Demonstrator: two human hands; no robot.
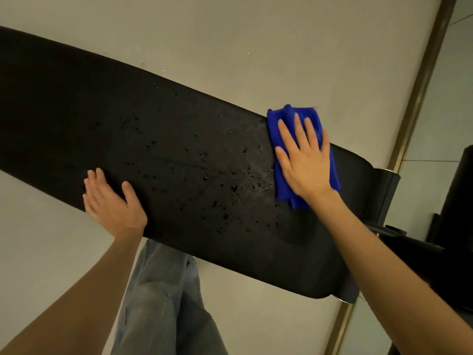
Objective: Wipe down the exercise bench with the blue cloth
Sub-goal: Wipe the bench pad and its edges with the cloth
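The black padded exercise bench point(102, 119) runs across the view from upper left to lower right, its middle speckled with water droplets. A folded blue cloth point(281, 185) lies on the pad towards its right end. My right hand point(304, 160) presses flat on the cloth, fingers spread and pointing away from me. My left hand point(110, 201) rests flat on the near edge of the pad at the left, fingers together, holding nothing.
The floor point(230, 42) is pale beige with a brass strip point(419, 83) at the right. Black frame parts point(458, 201) of other equipment stand at the right edge. My legs in grey jeans point(163, 298) are below the bench.
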